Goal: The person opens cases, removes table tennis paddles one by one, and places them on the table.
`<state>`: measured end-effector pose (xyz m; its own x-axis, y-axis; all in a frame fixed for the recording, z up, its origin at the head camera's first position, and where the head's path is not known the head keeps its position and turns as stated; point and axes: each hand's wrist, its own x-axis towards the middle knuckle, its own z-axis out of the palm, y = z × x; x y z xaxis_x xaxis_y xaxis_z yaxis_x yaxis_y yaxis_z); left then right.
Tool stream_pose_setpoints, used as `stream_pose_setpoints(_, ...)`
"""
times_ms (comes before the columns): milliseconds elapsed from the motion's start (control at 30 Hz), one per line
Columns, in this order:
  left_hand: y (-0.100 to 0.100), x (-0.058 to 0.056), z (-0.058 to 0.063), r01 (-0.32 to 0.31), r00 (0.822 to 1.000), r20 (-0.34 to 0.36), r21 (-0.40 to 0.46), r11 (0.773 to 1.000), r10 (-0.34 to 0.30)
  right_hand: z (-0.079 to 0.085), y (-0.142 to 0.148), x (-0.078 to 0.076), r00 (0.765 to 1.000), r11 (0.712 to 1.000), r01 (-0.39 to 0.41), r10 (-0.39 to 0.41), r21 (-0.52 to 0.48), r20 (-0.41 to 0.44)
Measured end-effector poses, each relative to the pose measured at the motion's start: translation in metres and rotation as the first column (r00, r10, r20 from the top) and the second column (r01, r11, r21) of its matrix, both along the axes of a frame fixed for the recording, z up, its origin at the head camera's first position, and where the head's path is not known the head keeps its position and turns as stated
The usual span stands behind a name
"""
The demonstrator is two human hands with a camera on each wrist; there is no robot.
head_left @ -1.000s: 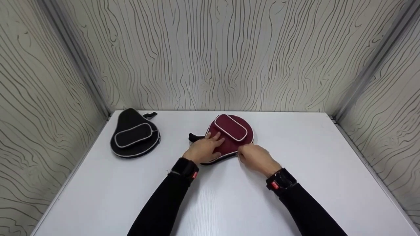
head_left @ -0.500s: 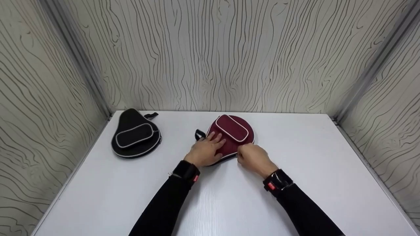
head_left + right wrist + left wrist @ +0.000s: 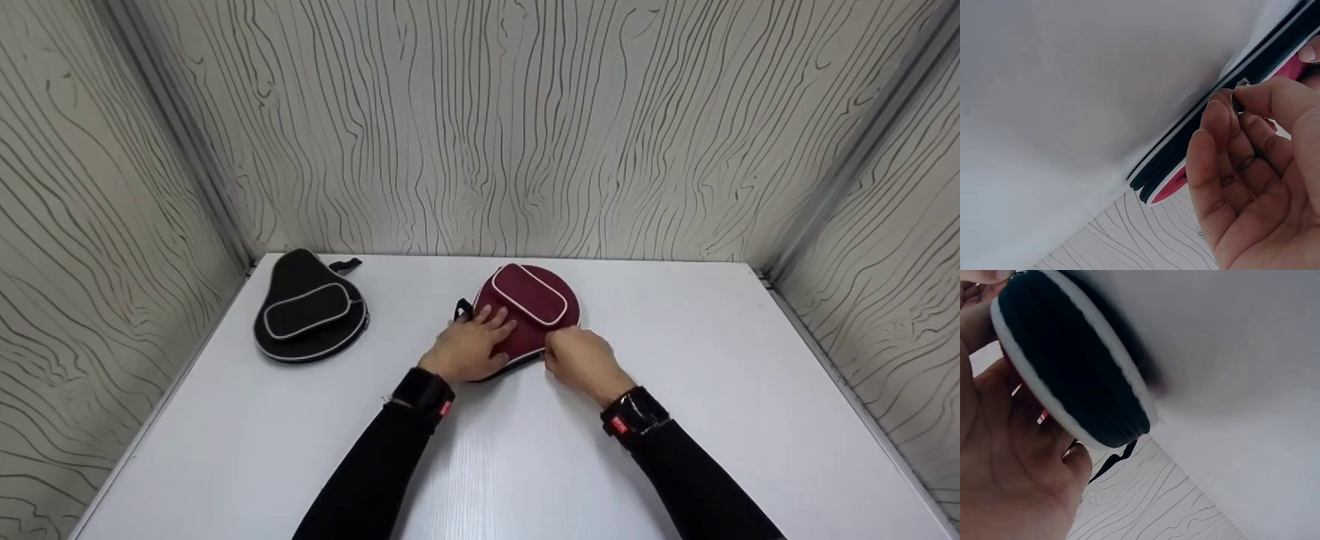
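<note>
A dark red table tennis paddle case (image 3: 529,295) with white piping lies at the middle back of the table in the head view. My left hand (image 3: 466,346) rests on its narrow part with fingers spread, beside its black strap (image 3: 463,309). At the case's near edge is my right hand (image 3: 583,360), fingers curled. In the right wrist view, thumb and forefinger pinch a metal zipper pull (image 3: 1237,103) on the dark side band (image 3: 1176,138). That band parts into two strips toward its lower end. The left wrist view shows the case's rounded dark end (image 3: 1075,363) beside the palm.
A black paddle case (image 3: 304,311) with pale piping lies at the table's back left, its short strap (image 3: 346,264) pointing right. Wood-patterned panels (image 3: 480,127) stand behind and at both sides of the white table (image 3: 697,360).
The red case's black strap has moved right and bent upward beside my left hand. Both hands and the case have barely shifted; the black case stays in place.
</note>
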<state>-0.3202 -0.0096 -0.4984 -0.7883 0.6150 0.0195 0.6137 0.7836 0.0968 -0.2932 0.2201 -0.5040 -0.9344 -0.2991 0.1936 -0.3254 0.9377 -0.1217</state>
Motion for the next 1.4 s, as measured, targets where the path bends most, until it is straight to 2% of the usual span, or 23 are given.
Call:
stream_pose_setpoints(267, -0.001, 0.006, 0.006, -0.004, 0.997, 0.072, -0.005, 1.000, 0.004, 0.000, 0.005, -0.007, 0.999, 1.000, 0.031, -0.031, -0.004, 0.012)
stream_pose_setpoints(500, 0.001, 0.018, 0.012, -0.014, 0.998, 0.065, -0.051, 0.999, 0.018, 0.001, 0.009, -0.014, 0.999, 0.999, 0.044, -0.044, 0.012, -0.009)
stream_pose_setpoints(833, 0.012, 0.048, 0.024, -0.018, 0.998, 0.057, -0.185, 0.983, 0.029, 0.001, 0.016, -0.025, 0.999, 0.999, 0.040, -0.040, 0.013, -0.005)
stream_pose_setpoints(1100, 0.023, 0.067, 0.035, -0.007, 0.994, 0.103, -0.260, 0.966, 0.035, 0.001, 0.021, -0.032, 0.998, 0.999, 0.046, -0.045, -0.008, 0.034)
stream_pose_setpoints(1200, 0.025, 0.069, 0.036, -0.010, 0.997, 0.077, -0.259, 0.966, 0.031, 0.000, 0.022, -0.033, 0.999, 0.999, 0.038, -0.038, -0.016, 0.037)
stream_pose_setpoints(1267, 0.025, 0.069, 0.036, -0.009, 0.999, 0.034, -0.241, 0.970, 0.018, 0.000, 0.023, -0.033, 0.999, 0.999, 0.034, -0.033, -0.022, 0.035)
stream_pose_setpoints(1400, 0.024, 0.066, 0.037, 0.004, 0.997, -0.074, -0.146, 0.989, -0.015, 0.000, 0.023, -0.033, 0.999, 0.999, 0.029, -0.027, -0.039, 0.030)
